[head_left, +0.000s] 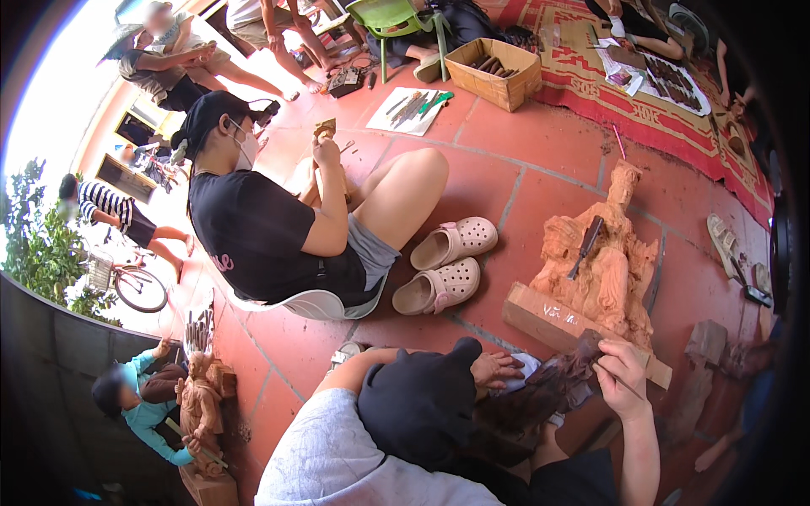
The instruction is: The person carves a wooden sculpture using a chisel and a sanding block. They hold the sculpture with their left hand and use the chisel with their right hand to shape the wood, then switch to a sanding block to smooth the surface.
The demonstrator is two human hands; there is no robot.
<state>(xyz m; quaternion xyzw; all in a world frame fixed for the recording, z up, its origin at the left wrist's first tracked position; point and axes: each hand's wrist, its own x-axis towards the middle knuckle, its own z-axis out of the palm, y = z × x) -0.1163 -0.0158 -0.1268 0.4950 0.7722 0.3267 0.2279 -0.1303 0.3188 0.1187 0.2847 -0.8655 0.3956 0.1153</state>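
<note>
Neither of my hands shows. Just below the middle, a co-worker in a grey shirt and black cap bends over a dark brown carved wooden piece [540,388]. That person's left hand [496,369] lies on a white cloth [519,371] beside the piece. Their right hand [623,379] pinches a thin stick-like tool [620,384] against its upper end. Behind it, a reddish carved wooden statue [620,253] stands on a block base [548,316], with a dark elongated piece [586,247] leaning on its front.
Left of centre, another person on a white chair [316,304] holds a small carving [325,128]. Pink clogs [447,282] lie on the tiled floor. Beyond are tools on white paper [411,111], a wooden crate [494,74] and a red mat [582,84]. A carved figure [201,405] stands lower left.
</note>
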